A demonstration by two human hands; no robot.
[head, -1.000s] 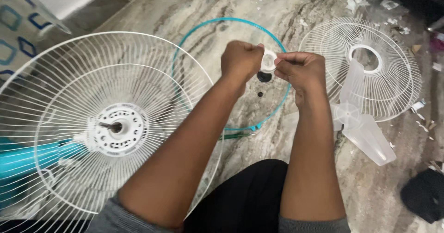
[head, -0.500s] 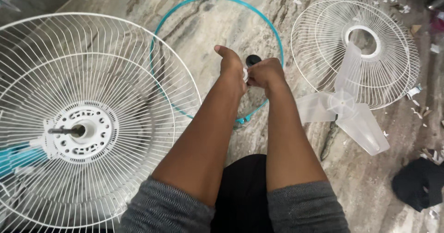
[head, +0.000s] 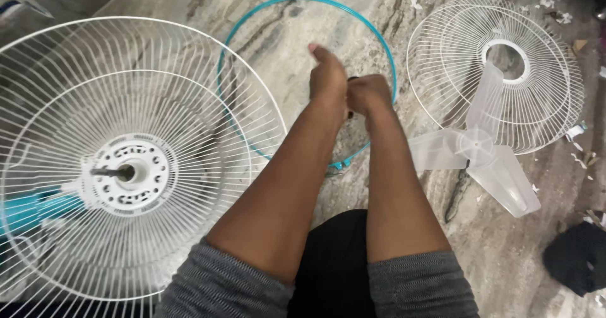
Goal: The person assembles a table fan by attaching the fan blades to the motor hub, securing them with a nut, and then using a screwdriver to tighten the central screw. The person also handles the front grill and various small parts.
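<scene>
Fingers of the left hand (head: pixel 328 77) and right hand (head: pixel 369 94) press together at frame centre; whatever they clamp is hidden, above the teal ring (head: pixel 235 35) on the floor (head: pixel 379 8), between two white fan guards (head: pixel 76 90)

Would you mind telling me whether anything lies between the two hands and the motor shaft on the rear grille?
Nothing visible does. The left hand and right hand are pressed together over the teal ring; only bare wire grille separates them from the shaft.
</scene>
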